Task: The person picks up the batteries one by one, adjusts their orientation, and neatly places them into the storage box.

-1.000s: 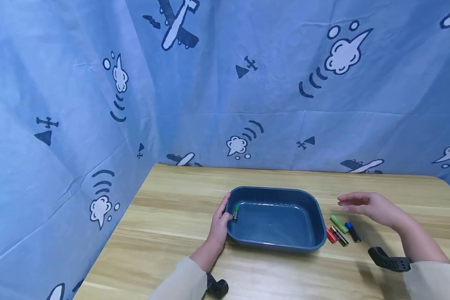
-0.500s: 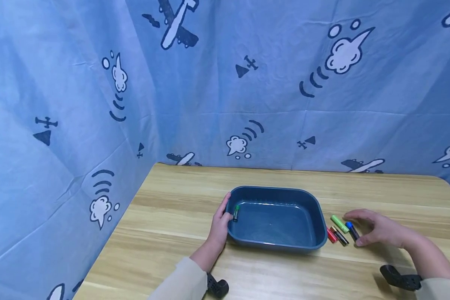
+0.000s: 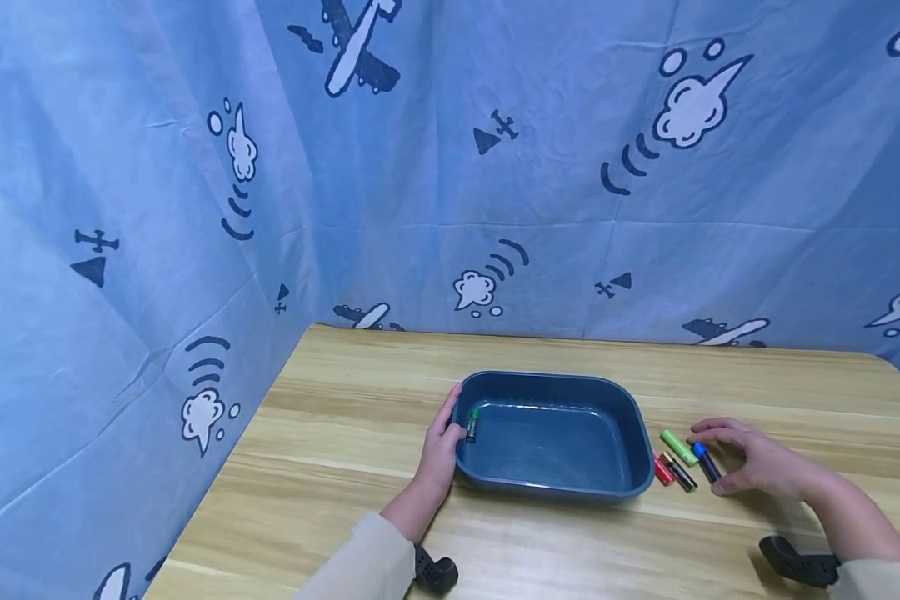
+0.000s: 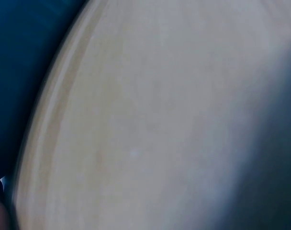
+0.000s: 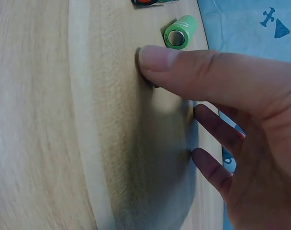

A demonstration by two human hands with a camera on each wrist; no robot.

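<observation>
My left hand (image 3: 437, 462) holds the left end of a dark blue rectangular basin (image 3: 555, 492), thumb over the rim and fingers along the outside. Inside, by that thumb, lies a green-topped dark battery (image 3: 472, 427). My right hand (image 3: 761, 460) is around a dark battery with a blue end (image 3: 707, 463), thumb at its near end and a fingertip by the blue end. In the right wrist view the thumb (image 5: 198, 72) hides that battery. Just left of it lie a light green battery (image 3: 678, 447), a black-and-gold battery (image 3: 678, 472) and a red battery (image 3: 663, 471).
The basin and batteries are on a wooden table (image 3: 330, 417). A blue curtain (image 3: 420, 183) printed with planes and clouds hangs behind and to the left. The red battery sits close against the basin's right end.
My right hand has come down from above the batteries to the blue-ended one, staying there over the last half second. My left hand and the basin have kept their place.
</observation>
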